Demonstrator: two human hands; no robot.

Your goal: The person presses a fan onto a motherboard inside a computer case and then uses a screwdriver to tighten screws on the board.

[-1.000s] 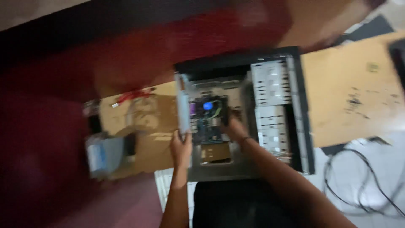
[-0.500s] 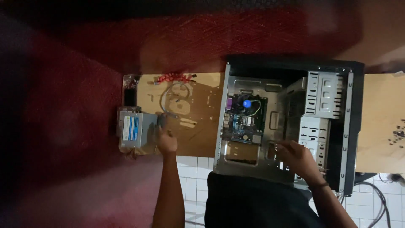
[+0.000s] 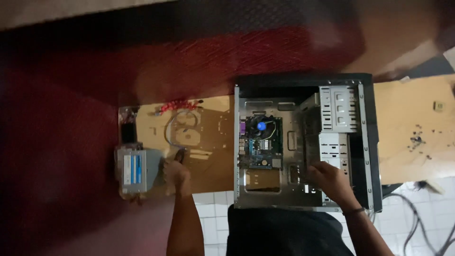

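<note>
L hand (image 3: 174,171) at right edge of grey PSU (image 3: 135,169), fingers curled on it; grip detail blurred, can't tell if clamped. PSU lies on cardboard (image 3: 208,142), left of open PC case (image 3: 303,142). R hand (image 3: 329,182) spread flat inside case, near drive cage (image 3: 337,123). Motherboard (image 3: 260,142) w/ fan mid-case.
</note>
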